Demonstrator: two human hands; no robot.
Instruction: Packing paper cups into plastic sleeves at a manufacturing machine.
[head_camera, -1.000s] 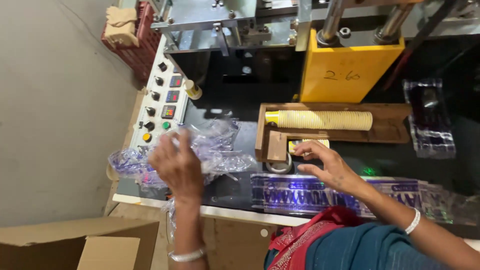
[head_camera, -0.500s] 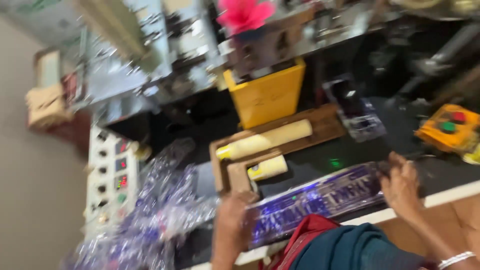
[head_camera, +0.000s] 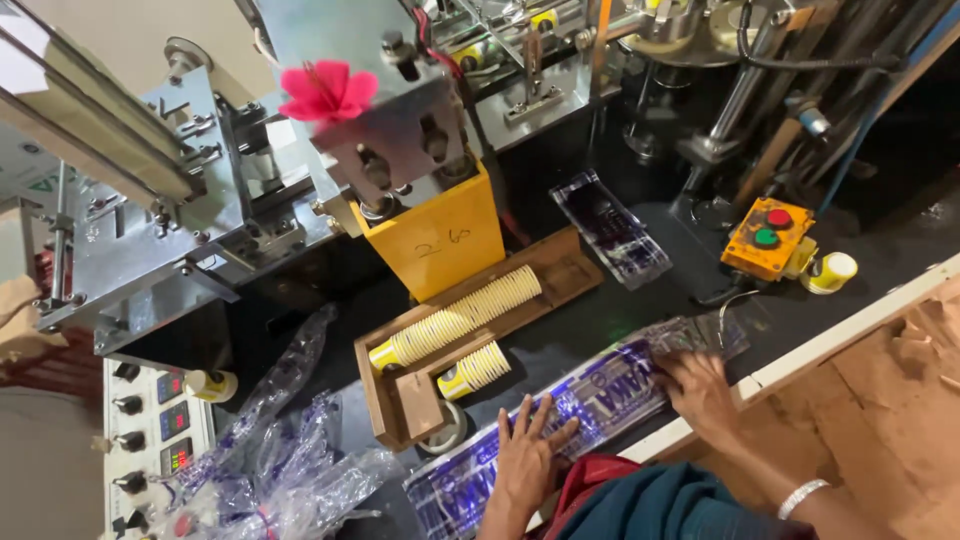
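Here, wooden tray holding two stacks of yellow paper cups, left hand and right hand spread flat on the printed plastic sleeve

Left hand: palm down, fingers spread and extended, pointing away from body, pressed flat. Wrist straight, forearm enters from bottom edge. Right hand: palm down, fingers slightly curled, tips pressing down. White bangle on right wrist. Right forearm angles in from lower right. Hands apart, neither gripping anything.
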